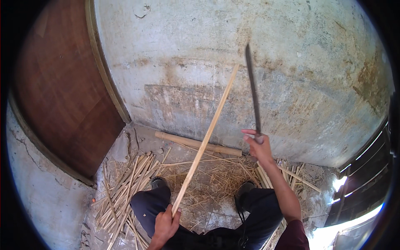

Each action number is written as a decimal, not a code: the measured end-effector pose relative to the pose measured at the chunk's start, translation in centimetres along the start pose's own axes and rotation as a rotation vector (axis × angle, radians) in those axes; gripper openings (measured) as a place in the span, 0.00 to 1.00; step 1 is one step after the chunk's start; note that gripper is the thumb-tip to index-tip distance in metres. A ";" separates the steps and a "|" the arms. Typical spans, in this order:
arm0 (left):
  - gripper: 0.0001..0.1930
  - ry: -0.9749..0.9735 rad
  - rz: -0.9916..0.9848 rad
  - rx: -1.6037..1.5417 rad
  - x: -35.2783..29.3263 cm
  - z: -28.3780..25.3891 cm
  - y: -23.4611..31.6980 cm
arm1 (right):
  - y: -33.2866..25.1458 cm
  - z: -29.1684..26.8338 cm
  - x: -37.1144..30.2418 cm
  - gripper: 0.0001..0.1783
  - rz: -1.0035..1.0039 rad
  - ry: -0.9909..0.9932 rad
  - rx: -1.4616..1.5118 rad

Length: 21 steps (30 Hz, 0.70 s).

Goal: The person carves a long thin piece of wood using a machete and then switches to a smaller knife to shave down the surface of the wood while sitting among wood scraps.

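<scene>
My left hand point(166, 224) is closed round the lower end of a long pale bamboo strip point(207, 137), beside my left thigh. The strip slants up and away to the right, its far end raised in front of the wall. In my right hand point(261, 151) is the handle of a machete, with the index finger stretched out to the left. The machete's long dark blade point(253, 87) points upward, apart from the strip and to its right. Most of the handle is hidden by the fingers.
A pile of split bamboo strips point(121, 200) lies left of my legs, with more strips point(293, 173) at the right. A round bamboo pole point(196, 143) lies along the base of the stained wall point(200, 96). Shavings point(208, 177) litter the floor. A brown door point(66, 83) stands left.
</scene>
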<state>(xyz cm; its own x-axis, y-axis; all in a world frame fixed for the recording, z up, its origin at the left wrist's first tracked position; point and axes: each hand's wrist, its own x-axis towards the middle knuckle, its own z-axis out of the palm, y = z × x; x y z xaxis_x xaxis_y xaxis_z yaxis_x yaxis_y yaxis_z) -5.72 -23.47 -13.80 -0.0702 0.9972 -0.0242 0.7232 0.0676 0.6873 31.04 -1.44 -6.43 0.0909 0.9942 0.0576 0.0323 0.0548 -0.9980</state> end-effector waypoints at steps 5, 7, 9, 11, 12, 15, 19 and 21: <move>0.16 -0.065 0.031 0.024 -0.6 0.3 1.1 | 0.3 4.0 -0.8 0.17 -0.178 -0.097 -0.171; 0.16 -0.077 0.032 0.020 -0.9 0.3 1.1 | 0.5 5.2 -1.1 0.16 -0.190 -0.090 -0.169; 0.16 -0.100 0.031 0.027 -1.2 0.1 1.1 | 0.8 5.8 -1.2 0.15 -0.201 -0.083 -0.167; 0.15 -0.108 0.025 0.019 -1.3 0.0 1.0 | 1.1 6.3 -0.9 0.11 -0.208 -0.040 -0.096; 0.15 -0.121 0.020 0.017 -1.4 -0.2 0.8 | 1.1 6.4 -0.8 0.11 -0.211 -0.045 -0.099; 0.14 -0.125 0.041 -0.004 -1.8 -0.3 0.2 | 1.0 6.0 -0.3 0.10 -0.161 -0.046 -0.038; 0.14 -0.155 0.016 -0.073 -2.5 -0.8 -0.7 | -0.2 4.2 1.5 0.08 -0.251 0.138 -0.085; 0.15 -0.117 -0.047 -0.142 -2.9 -1.4 -1.2 | -1.1 2.8 2.6 0.07 -0.282 0.215 -0.098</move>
<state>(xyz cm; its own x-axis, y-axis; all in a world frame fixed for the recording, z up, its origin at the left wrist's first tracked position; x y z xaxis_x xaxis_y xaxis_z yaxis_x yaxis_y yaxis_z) -7.33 -26.44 -13.49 -0.0157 0.9905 -0.1369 0.6165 0.1174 0.7786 28.45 1.32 -5.24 0.2720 0.8985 0.3445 0.1799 0.3042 -0.9355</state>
